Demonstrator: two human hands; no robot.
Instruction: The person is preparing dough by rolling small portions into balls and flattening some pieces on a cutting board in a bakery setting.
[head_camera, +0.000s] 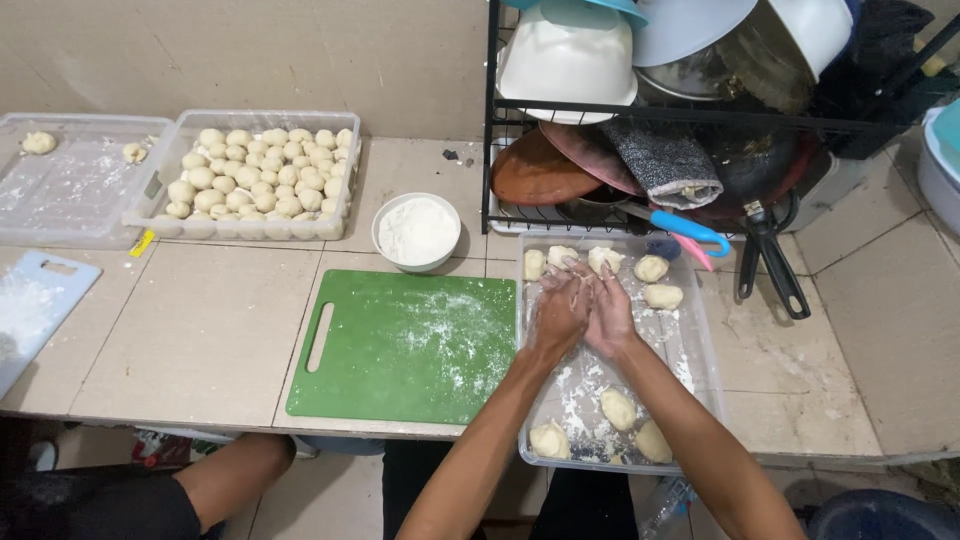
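Over the clear tray (700, 370), right of the green cutting board (405, 345), the left hand (560, 312) and right hand (610, 315) press together, fingers closed, apparently rolling a hidden dough piece, floured to stop sticking.

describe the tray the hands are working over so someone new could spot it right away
Start at the green cutting board in the middle of the counter; the clear plastic tray lies directly to its right, below the dish rack. The left hand and right hand meet above it. Unlike the packed tray at the far left, it holds only scattered dough pieces.
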